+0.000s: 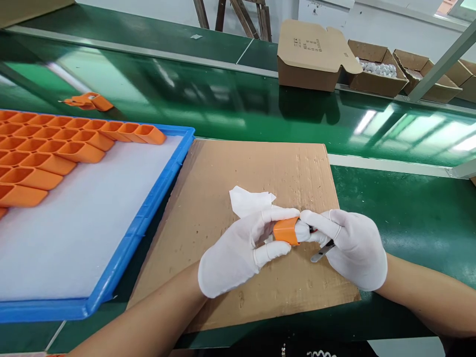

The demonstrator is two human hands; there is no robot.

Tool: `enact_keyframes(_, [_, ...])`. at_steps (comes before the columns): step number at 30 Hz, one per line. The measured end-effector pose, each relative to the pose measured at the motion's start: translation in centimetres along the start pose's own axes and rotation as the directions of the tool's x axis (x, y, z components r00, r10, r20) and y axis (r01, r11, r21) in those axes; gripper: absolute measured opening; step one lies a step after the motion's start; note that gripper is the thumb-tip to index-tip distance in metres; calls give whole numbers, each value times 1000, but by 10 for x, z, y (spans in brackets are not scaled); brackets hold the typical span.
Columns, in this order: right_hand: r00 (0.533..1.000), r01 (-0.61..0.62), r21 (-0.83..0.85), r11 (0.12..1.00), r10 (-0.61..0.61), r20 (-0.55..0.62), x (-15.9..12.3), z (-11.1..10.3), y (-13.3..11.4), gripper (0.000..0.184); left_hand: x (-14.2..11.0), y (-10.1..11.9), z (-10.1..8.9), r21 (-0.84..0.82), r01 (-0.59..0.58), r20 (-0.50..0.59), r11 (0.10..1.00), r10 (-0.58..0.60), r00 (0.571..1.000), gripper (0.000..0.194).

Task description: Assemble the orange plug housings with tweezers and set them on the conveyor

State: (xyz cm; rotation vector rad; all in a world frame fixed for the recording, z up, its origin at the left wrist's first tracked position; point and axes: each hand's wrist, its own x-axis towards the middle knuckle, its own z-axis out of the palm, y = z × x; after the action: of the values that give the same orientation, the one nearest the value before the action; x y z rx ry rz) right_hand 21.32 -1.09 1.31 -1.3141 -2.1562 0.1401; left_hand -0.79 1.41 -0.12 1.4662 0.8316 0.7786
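Above a sheet of cardboard (238, 168), my white-gloved left hand (238, 250) grips a short orange plastic sleeve (286, 231) between thumb and fingers. My right hand (351, 245), also gloved in white, is closed at the sleeve's right end. From under its fingers sticks out a flat, round-ended metal tool (322, 252); the rest of the tool is hidden. The right fingertips touch or nearly touch the sleeve's opening, and what lies between them cannot be made out. A crumpled white cloth or paper (251, 201) lies just behind my left hand.
To the left, a blue-rimmed tray (139, 218) holds rows of orange sleeves (48, 144). Behind it on the green bench lie some loose orange pieces (89, 101). Cardboard boxes (308, 74) line the back shelf, one with white round parts (377, 68). A metal post (446, 62) stands at right.
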Motion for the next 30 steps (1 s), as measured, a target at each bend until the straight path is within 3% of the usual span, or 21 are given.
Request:
enact_keyframes(3, [995, 96, -245, 965, -90, 37, 0, -2, -5, 44, 0, 0, 0, -5, -14, 11, 1000, 14, 1000, 39])
enact_keyframes(7, [994, 86, -333, 939, -57, 96, 1, -4, -11, 51, -1, 0, 2, -22, -30, -12, 999, 30, 999, 39])
enact_keyframes(10, [989, 117, -397, 910, -69, 134, 2, -6, -19, 39, 0, -2, 4, -26, -7, -30, 1000, 6, 1000, 39])
enact_keyframes(15, [991, 135, -507, 851, -121, 60, 4, -6, -30, 41, 3, -3, 7, -17, -1, -76, 1000, 0, 997, 39])
enact_keyframes(21, [990, 106, -280, 954, -76, 116, 8, -5, -12, 42, 7, -3, 7, -103, -44, -54, 994, 38, 998, 39])
enact_keyframes(26, [995, 64, -148, 987, -75, -64, 14, -19, -2, 39, 9, -6, 2, -133, 22, -109, 991, -37, 993, 36])
enact_keyframes(28, [987, -17, -1, 1000, 17, -157, 16, -25, -3, 33, 10, -6, 1, -206, 52, -170, 977, -88, 981, 42])
enact_keyframes(30, [978, -139, 218, 966, 168, -121, 18, -26, -3, 27, 11, -5, 1, -324, 76, -187, 943, -142, 972, 51])
